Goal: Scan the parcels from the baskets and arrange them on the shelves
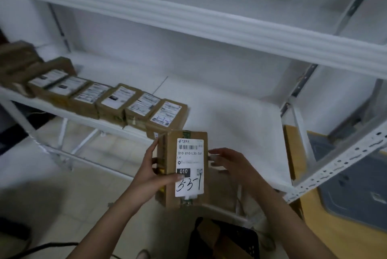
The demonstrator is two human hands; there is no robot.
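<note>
holding parcel [184,166] mid-frame: left hand [152,177] grips it, right hand [228,164] open at its edge. slide it flush beside parcel row [117,101], label up.

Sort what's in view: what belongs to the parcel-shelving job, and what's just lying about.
Job: labelled parcel, gripped by the left hand, right hand touching its edge; row of parcels on the white shelf; black basket below.
Lying about: black cable on the floor; grey object at right.
</note>
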